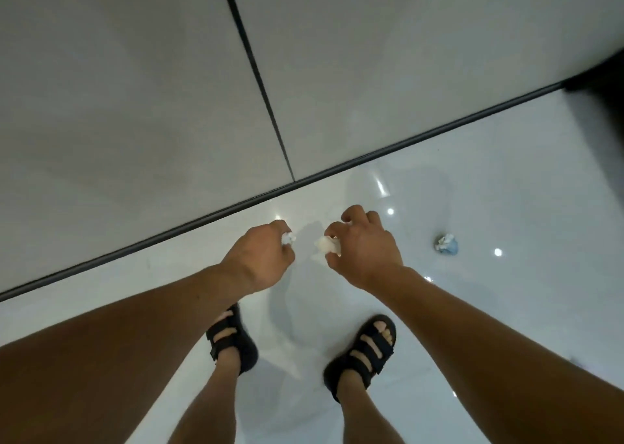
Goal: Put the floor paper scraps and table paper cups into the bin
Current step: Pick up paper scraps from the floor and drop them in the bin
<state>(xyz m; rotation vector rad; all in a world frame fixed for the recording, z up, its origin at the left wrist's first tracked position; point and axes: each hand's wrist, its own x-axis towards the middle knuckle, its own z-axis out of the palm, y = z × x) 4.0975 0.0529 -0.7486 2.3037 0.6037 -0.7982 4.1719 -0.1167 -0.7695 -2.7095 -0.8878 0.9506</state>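
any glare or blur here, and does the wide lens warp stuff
Head view: small bright glare spots dot the glossy floor; head view: faint arm shadows fall on it between the sandals; head view: everything is slightly soft, and the paper scraps pinched by the left hand and right hand wash out white; head view: forearms swell toward the lower corners, wide-angle stretch.
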